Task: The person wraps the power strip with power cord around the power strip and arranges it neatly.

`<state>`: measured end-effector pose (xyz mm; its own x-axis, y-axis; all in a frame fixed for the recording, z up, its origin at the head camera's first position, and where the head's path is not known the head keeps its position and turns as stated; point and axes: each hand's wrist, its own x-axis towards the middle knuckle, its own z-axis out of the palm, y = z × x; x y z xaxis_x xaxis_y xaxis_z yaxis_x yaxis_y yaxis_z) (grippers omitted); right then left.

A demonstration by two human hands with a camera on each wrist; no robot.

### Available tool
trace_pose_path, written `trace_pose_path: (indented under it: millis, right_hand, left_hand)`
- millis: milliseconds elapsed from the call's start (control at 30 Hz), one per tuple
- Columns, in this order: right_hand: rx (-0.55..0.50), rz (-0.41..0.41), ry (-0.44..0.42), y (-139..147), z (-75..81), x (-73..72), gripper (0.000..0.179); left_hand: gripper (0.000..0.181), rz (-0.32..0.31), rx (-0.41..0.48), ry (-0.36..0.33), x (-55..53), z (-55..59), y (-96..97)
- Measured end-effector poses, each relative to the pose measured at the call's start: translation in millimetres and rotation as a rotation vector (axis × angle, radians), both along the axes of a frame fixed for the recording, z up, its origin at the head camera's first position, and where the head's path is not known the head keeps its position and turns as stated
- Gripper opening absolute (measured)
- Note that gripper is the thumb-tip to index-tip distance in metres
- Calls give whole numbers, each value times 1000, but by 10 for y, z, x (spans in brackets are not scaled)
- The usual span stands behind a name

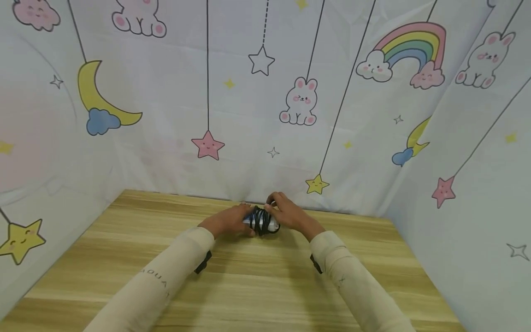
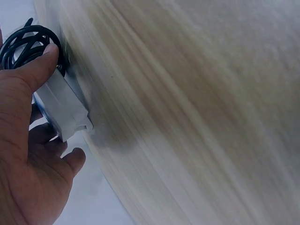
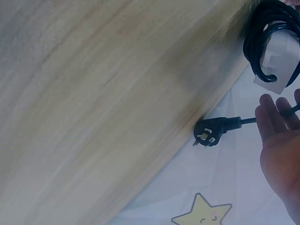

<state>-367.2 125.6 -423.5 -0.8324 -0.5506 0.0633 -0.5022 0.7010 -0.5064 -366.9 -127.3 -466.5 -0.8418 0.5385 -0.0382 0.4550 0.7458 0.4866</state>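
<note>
A white box-shaped electrical device [image 2: 61,105] has a black power cord [image 1: 261,221] wound around its middle in several loops. My left hand [image 1: 230,221] grips its left end, the thumb [image 2: 44,65] lying over the loops and the fingers underneath. At the right end is my right hand [image 1: 290,214], its fingers bent beside the coil. In the right wrist view, the cord's loose end runs through the fingers [image 3: 269,117]. A black plug with flat metal prongs [image 3: 211,132] hangs from that end near the table's edge. The right thumb is hidden in that view.
The wood-grain table [image 1: 249,286] stretches from my forearms to its back edge, close behind the hands. White fabric walls [image 1: 166,110] printed with stars, rabbits and a rainbow enclose its back and sides. Dark camera mounts [image 1: 203,263] sit under both wrists.
</note>
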Motion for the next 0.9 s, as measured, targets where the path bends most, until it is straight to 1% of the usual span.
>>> trace_pose_path:
  millis: [67, 100, 167, 200, 267, 300, 333, 367, 433, 533, 567, 667, 733, 767, 833, 900]
  right_hand:
    - [-42, 4, -20, 22, -12, 19, 41]
    - [-64, 0, -27, 33, -13, 33, 44]
    - [-91, -18, -22, 59, -25, 62, 52]
    - [-102, -26, -16, 76, -39, 73, 55]
    - [-110, -46, 3, 118, -77, 92, 58]
    - [-108, -51, 19, 138, -98, 93, 58]
    - [-104, -54, 35, 157, -116, 94, 57]
    - [-104, -56, 51, 172, -134, 89, 56]
    - [-99, -55, 81, 190, -158, 72, 52]
    - [-112, -26, 96, 181, -152, 50, 49]
    - [-129, -6, 93, 169, -148, 46, 47]
    - [-199, 66, 60, 118, -132, 30, 40]
    - [-254, 112, 31, 73, -123, 23, 33]
    - [-280, 123, 16, 54, -124, 18, 30]
    - [-333, 119, -16, 35, -126, 15, 28]
    - [-370, 81, -44, 39, -127, 19, 32]
  left_hand:
    - [97, -10, 4, 24, -147, -156, -16]
    - [98, -12, 6, 36, -238, -252, -31]
    - [107, -10, 6, 52, -454, -473, -71]
    - [110, -4, 6, 34, -525, -524, -81]
    - [111, -3, -2, 39, -591, -592, -86]
    - [112, -1, 2, 38, -600, -605, -90]
    - [112, -7, -12, 54, -517, -544, -83]
    - [109, -5, -7, 43, -488, -514, -79]
    - [105, 1, 2, 40, -392, -431, -65]
    - [104, -8, 0, 33, -348, -357, -65]
    - [102, -8, 9, 16, -418, -392, -70]
    - [96, -42, 22, 35, -439, -394, -69]
    - [95, -50, 25, 37, -447, -398, -62]
    - [94, -57, 29, 49, -447, -404, -57]
    - [94, -52, 25, 44, -343, -290, -28]
    - [96, -37, 22, 27, -196, -136, 2]
